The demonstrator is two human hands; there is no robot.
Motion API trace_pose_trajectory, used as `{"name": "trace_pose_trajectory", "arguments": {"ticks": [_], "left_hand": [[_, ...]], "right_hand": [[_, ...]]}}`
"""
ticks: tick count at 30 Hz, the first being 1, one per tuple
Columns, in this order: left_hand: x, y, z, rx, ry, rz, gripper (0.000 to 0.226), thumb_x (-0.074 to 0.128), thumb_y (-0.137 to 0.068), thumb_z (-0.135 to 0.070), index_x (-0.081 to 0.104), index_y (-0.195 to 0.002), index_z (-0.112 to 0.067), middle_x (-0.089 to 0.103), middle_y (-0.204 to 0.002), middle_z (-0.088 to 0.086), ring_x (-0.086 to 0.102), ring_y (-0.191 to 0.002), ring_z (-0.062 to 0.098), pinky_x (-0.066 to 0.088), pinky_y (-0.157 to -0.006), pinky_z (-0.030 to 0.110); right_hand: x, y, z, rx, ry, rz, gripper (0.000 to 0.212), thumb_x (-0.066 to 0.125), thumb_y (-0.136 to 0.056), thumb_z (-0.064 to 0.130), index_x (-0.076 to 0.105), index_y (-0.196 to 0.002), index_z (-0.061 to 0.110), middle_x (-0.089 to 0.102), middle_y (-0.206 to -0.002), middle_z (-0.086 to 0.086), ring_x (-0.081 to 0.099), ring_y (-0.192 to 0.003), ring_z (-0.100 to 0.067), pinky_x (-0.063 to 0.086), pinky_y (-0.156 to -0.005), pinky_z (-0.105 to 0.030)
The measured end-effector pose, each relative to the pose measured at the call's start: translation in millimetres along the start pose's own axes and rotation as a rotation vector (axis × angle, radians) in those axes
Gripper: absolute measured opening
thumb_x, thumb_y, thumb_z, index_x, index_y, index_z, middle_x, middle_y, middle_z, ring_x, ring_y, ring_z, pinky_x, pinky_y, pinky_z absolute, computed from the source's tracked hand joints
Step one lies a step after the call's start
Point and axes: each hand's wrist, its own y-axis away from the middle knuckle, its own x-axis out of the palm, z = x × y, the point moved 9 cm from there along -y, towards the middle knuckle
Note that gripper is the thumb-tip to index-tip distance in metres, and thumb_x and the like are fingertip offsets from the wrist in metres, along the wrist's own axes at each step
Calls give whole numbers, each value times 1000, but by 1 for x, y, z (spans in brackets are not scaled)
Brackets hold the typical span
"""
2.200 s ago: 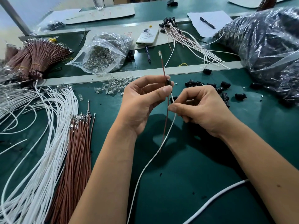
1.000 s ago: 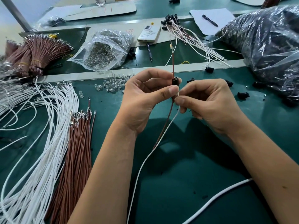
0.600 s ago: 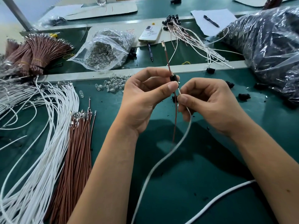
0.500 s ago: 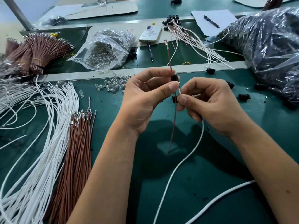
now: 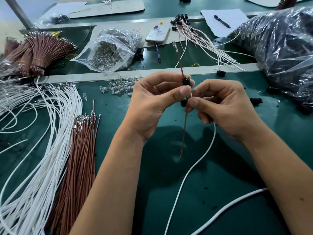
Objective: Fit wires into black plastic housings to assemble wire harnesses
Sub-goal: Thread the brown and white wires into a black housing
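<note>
My left hand (image 5: pixel 152 102) pinches a small black plastic housing (image 5: pixel 186 81) between thumb and fingers, above the green table (image 5: pixel 203 192). A brown wire (image 5: pixel 183 133) runs through the housing; its metal terminal (image 5: pixel 174 44) sticks up above, its tail hangs below. My right hand (image 5: pixel 225 106) pinches the end of a white wire (image 5: pixel 188 173) just under the housing, thumb tip next to my left thumb. The white wire loops down from under my right palm toward the table's near edge.
White wires (image 5: pixel 33 150) and brown wires (image 5: pixel 77 158) with terminals lie at left. Loose clear bulbs (image 5: pixel 118 85) sit behind my left hand, a clear bag of bulbs (image 5: pixel 108 50) beyond. Loose black housings (image 5: pixel 255 100) and a large plastic bag (image 5: pixel 279 48) lie right. Finished harnesses (image 5: pixel 203 41) lie beyond the strip.
The brown wire swung from slanted to nearly upright in the housing. The white wire's loop moved right, under my right hand. Both hands stay close together with little shift.
</note>
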Motion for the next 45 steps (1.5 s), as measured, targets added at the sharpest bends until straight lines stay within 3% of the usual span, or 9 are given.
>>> {"name": "trace_pose_trajectory", "arguments": {"ticks": [16,20,29,33,36,45], "left_hand": [[-1,-1,-4,51,6,15,22,72,-75,9,76,-90,-8,76,-91,11,72,-86,18,56,-82,29],[-5,-1,0,0,23,-2,18,70,-81,4,75,-96,-4,76,-93,12,71,-83,19,56,-80,28],[-8,-2,10,-115,71,-36,16,58,-96,-8,71,-100,0,74,-95,15,67,-80,18,55,-74,22],[-7,-2,9,-105,76,-23,13,68,-87,-6,71,-98,0,74,-92,13,68,-78,17,55,-74,22],[-6,-1,8,-73,56,-18,23,74,-75,-3,69,-98,0,75,-90,12,70,-78,18,55,-75,25],[-6,-1,4,-17,9,-30,21,74,-73,7,69,-89,-6,75,-84,7,70,-77,17,56,-78,28]], "right_hand": [[2,0,-2,-10,46,26,13,74,-89,22,73,-91,9,76,-80,-10,53,-44,-17,43,-45,-22],[1,0,-2,-15,58,14,3,74,-91,14,73,-89,13,76,-79,-11,52,-43,-17,43,-44,-23],[1,1,0,-12,76,4,8,72,-93,4,72,-86,8,76,-76,-11,51,-41,-16,42,-43,-22],[1,1,0,-6,73,3,5,72,-93,5,71,-88,2,76,-76,-11,51,-42,-17,42,-43,-22],[1,1,-1,-4,77,4,6,71,-93,5,71,-89,1,76,-76,-11,50,-42,-17,42,-44,-22],[2,1,-2,-3,62,15,11,73,-91,13,73,-92,2,76,-76,-10,50,-43,-16,42,-45,-21]]}}
